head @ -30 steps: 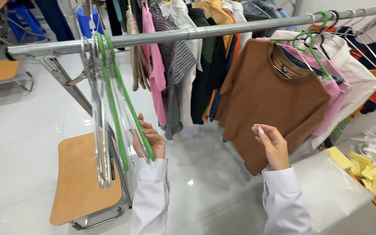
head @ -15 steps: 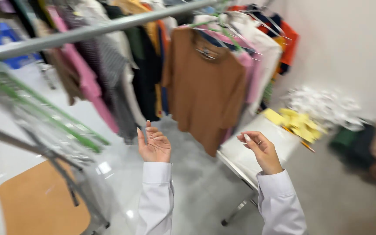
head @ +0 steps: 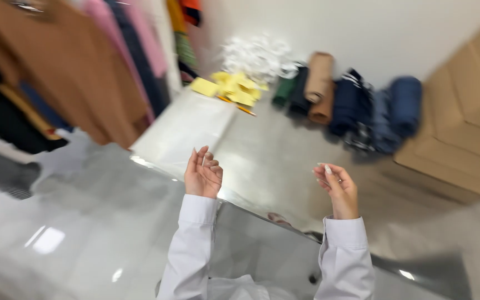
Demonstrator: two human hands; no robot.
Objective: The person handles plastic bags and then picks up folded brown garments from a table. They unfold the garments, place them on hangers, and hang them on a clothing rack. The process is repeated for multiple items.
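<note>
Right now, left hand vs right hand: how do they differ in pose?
The left hand has its fingers pointing up, close together; the right hand has its fingers curled, bent over toward the left.
The left hand is above the edge of the grey table; the right hand is farther right, nearer the rolled garments.
Both are raised, hold nothing, and come out of white sleeves.

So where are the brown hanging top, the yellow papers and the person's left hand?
brown hanging top [head: 68, 72], head view, middle of its front.
yellow papers [head: 234, 89], head view, centre of the pile.
left hand [head: 203, 175], head view, its palm.
</note>
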